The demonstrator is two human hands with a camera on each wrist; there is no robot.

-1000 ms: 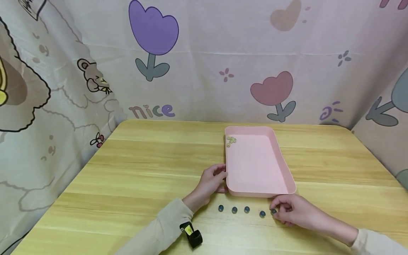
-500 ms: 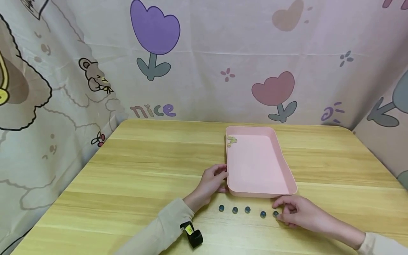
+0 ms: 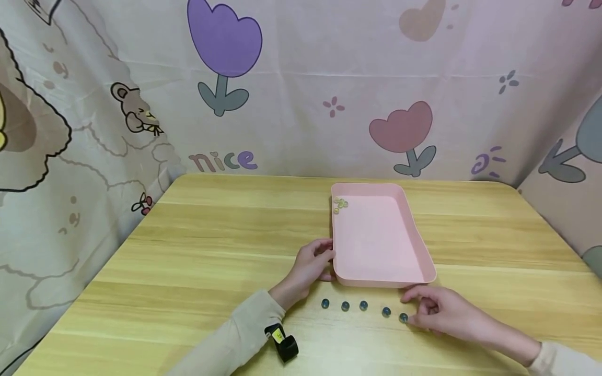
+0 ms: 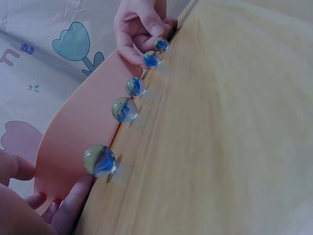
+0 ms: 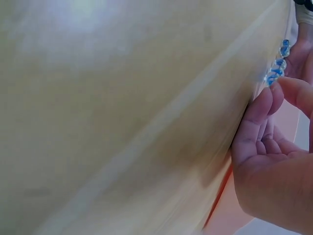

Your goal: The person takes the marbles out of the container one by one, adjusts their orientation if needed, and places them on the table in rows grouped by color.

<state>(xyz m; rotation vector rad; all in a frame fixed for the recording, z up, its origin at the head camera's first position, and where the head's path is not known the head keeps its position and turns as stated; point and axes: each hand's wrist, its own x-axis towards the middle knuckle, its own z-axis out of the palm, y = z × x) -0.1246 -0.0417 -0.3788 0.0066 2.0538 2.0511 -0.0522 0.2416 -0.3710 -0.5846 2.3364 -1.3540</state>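
Several glass marbles with blue swirls, among them a middle marble (image 3: 363, 305), lie in an uneven row along the near side of a pink tray (image 3: 381, 240). At the row's right end, the thumb of my right hand (image 3: 442, 312) touches the last marble (image 3: 403, 317). Its index finger reaches toward the tray's near wall, apart from the thumb. My left hand (image 3: 308, 266) rests against the tray's left wall with lightly bent fingers. In the left wrist view its fingers (image 4: 73, 203) touch the outer wall near the leftmost marble (image 4: 99, 160).
Small yellowish pieces (image 3: 340, 204) sit in the tray's far left corner. The wooden table (image 3: 226, 235) runs back to a printed cloth (image 3: 301, 125). A black device (image 3: 284, 344) is strapped at my left wrist.
The rightmost marble has shifted slightly toward me, and my right index finger has come away from it while the thumb stays beside it. The left hand and tray stay put.
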